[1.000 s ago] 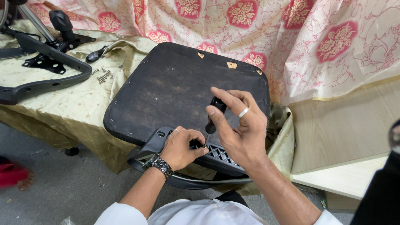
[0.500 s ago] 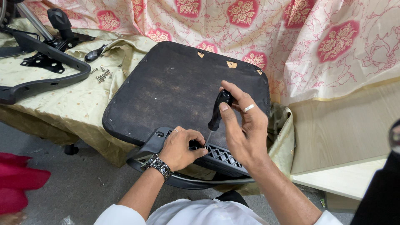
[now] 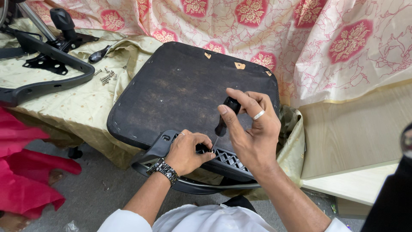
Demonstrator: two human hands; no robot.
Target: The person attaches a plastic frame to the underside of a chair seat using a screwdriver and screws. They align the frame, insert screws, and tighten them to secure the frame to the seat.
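Right hand [image 3: 253,133] has its fingers [image 3: 234,96] wrapped round the black handle of a screwdriver [image 3: 224,118] — the shaft runs down to the left hand [image 3: 186,150], whose fingers [image 3: 205,141] are pinched tight right at the tip, on the black plastic chair bracket [image 3: 223,160]. Beyond both sets of fingers lies the upturned chair seat [image 3: 180,90] on the cloth-covered table [image 3: 68,103] — loose screws [image 3: 107,76] sit well off to the left.
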